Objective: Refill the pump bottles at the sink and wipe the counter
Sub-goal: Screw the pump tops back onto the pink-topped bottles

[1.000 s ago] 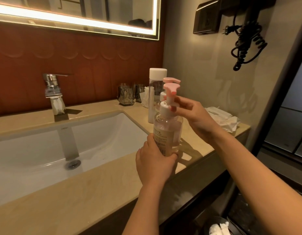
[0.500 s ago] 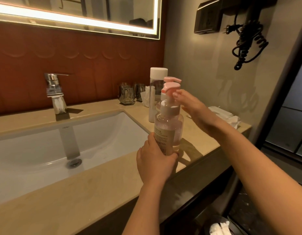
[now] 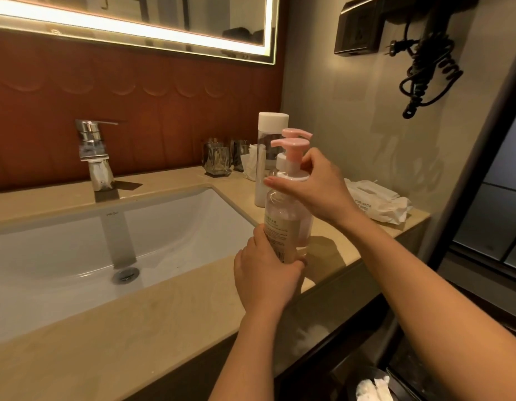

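Your left hand [image 3: 265,282] grips the pump bottle [image 3: 285,224] low on its body. Your right hand [image 3: 323,192] has its fingers curled round the white collar under the pump. The bottle stands on the counter [image 3: 135,328] just right of the sink [image 3: 77,227], by the sink's front-right corner. Long axis is vertical, bottle upright; the pink nozzle points left, towards the sink.

Progress, my read: mid-refill. There's liquid inside and the pump is seated, w/ the collar being turned, tightening or loosening I can't tell. The 2nd pump bottle [image 3: 297,132] sits right behind it, nozzle facing away from the sink, fill level hidden. Wiping prob. not begun: the wipes pack [image 3: 375,204] lies well right of the sink, no hand on it.
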